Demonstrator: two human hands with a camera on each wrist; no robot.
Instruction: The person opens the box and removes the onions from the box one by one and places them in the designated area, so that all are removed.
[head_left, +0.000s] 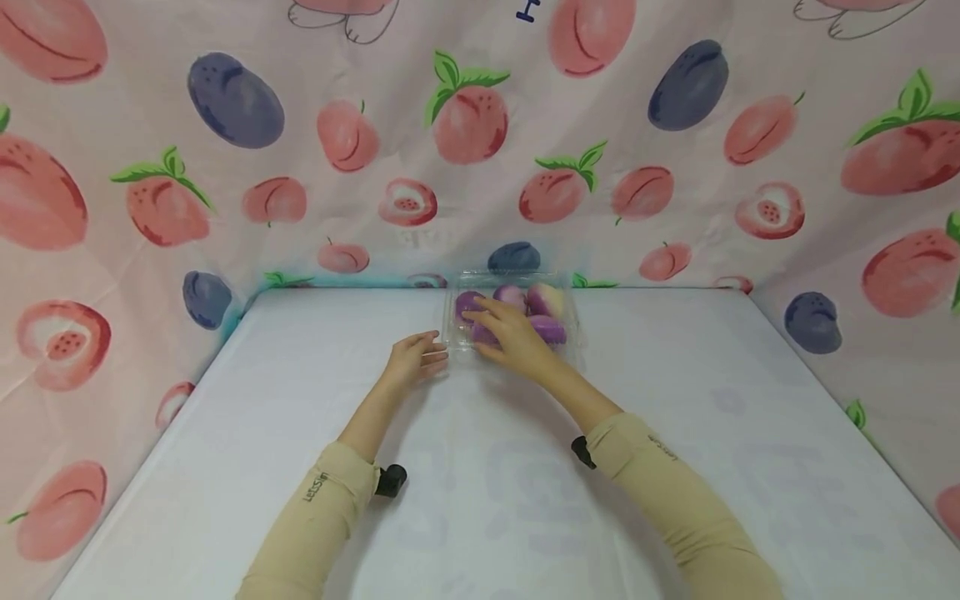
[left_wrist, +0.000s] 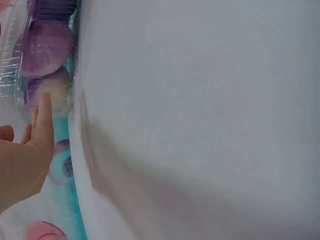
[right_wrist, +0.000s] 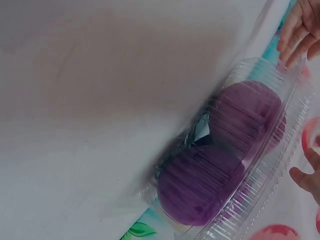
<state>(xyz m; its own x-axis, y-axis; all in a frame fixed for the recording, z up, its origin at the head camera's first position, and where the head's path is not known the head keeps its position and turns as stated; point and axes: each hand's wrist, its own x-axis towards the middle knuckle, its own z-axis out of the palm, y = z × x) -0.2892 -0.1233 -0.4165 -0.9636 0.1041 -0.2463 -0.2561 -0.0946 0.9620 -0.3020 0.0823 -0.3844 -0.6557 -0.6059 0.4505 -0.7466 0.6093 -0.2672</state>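
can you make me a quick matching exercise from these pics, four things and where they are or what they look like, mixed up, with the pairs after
1 left hand
2 right hand
3 container
4 right sleeve

A beige
B over the container, in the head view
C clear, with purple pieces inside
D beside the container's left side

Pairs: 1-D, 2-B, 3-C, 4-A

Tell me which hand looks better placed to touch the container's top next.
Probably the right hand: it is over the clear container, whereas the left hand is beside the container's left edge.
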